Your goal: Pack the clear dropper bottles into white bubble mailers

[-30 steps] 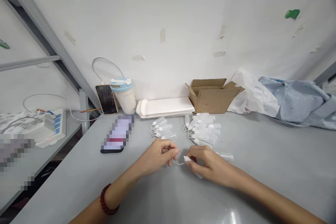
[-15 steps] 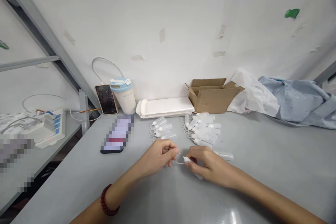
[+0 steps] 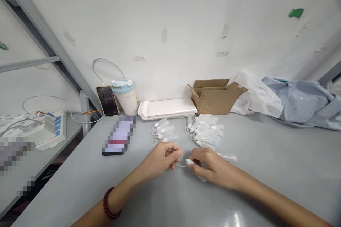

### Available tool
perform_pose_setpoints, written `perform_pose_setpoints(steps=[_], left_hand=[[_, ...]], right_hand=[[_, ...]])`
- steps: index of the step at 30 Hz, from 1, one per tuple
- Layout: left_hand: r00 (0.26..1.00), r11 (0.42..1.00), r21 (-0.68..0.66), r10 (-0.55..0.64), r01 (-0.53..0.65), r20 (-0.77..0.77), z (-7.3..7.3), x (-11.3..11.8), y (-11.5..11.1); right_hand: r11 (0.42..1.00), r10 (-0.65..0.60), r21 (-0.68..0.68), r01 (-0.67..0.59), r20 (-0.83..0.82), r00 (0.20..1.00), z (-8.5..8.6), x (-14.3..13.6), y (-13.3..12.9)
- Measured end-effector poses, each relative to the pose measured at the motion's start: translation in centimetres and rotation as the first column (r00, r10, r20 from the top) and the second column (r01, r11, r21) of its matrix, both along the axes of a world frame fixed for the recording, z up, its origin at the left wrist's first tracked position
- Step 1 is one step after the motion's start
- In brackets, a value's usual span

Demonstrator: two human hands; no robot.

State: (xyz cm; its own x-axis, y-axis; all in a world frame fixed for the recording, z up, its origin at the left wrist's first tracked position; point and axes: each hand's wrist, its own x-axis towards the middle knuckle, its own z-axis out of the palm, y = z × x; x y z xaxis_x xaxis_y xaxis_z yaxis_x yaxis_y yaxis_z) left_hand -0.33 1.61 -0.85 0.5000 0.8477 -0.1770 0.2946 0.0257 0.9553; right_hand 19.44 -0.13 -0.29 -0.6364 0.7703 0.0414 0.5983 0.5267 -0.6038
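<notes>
Low over the grey table, my right hand [image 3: 209, 163] is closed around a small translucent squeeze bottle [image 3: 189, 161], its white tip pointing left and its body mostly covered by my fingers. A thin needle-like line runs from the tip to my left hand [image 3: 169, 155], whose thumb and forefinger are pinched together. What they pinch is too small to make out. A thin white cord [image 3: 182, 165] loops between the two hands. Beyond my left hand lies a small group of similar bottles [image 3: 165, 129] with cords; a larger pile [image 3: 207, 131] sits beyond my right hand. One more bottle [image 3: 229, 158] lies past my right wrist.
Against the wall stand a phone [image 3: 108, 101], a lidded cup [image 3: 125, 99], a white flat stack [image 3: 170, 109], an open cardboard box [image 3: 217, 101], a plastic bag [image 3: 257, 95] and blue fabric [image 3: 301, 103]. Another phone [image 3: 119, 136] lies left. A power strip [image 3: 53, 133] rests on the side table.
</notes>
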Motion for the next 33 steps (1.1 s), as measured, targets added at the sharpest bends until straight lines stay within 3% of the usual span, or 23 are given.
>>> perform_pose_setpoints(steps=[23,33], left_hand=[[0.999,1.000,-0.021,0.022,-0.021,0.037,-0.8,0.6,-0.4],[0.995,0.999,-0.014,0.033,-0.032,0.099,-1.3,0.9,-0.7]], right_hand=[[0.997,-0.028,0.075,0.019,0.123,0.992,-1.4,-0.1,0.0],[0.994,-0.048,0.103,0.040,0.075,0.996,-1.6,-0.3,-0.3]])
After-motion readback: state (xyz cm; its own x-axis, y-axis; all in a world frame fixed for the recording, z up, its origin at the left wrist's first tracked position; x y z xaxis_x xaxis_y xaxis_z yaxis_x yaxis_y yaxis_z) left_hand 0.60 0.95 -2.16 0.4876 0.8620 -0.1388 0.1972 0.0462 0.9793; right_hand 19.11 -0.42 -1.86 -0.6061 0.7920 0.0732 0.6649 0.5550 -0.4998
